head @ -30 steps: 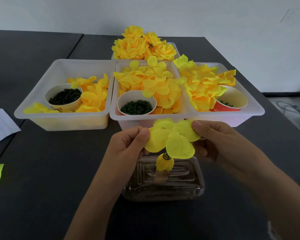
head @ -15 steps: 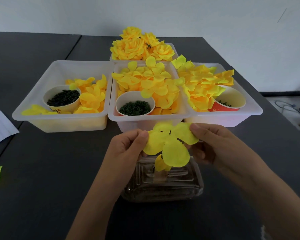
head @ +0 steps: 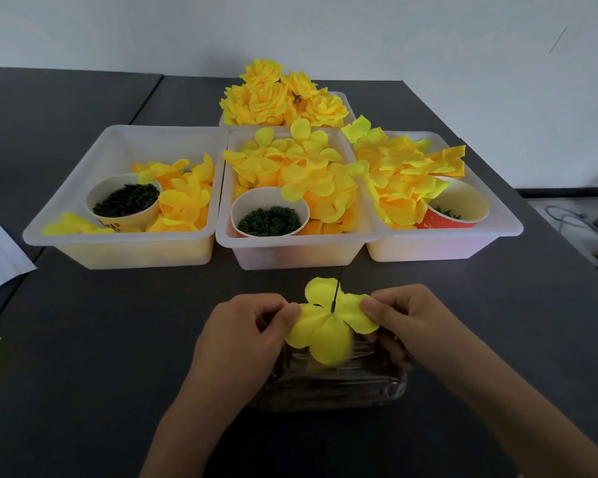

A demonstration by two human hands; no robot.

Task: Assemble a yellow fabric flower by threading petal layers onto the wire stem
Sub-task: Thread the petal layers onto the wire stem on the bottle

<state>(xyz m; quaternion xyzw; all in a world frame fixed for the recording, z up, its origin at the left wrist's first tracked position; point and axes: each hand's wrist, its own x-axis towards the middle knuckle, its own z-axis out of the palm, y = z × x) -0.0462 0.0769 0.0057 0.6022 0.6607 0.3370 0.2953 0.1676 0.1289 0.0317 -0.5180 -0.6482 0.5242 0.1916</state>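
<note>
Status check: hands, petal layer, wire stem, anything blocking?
Left hand and right hand each pinch an edge of the petal layer. Wire stem pokes up through its centre. Clear plastic box underneath; nothing blocking.

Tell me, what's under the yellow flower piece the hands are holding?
Under the petal layer, held by the left hand and right hand, sits a clear plastic box. The wire stem pokes up through the petals; its lower part is hidden.

Three translucent plastic bins [head: 125, 250] sat side by side on the dark tabletop [head: 83, 339], a fourth bin of finished yellow fabric roses [head: 277, 98] behind them, a clear ribbed plastic box [head: 325, 388] in front.
</note>
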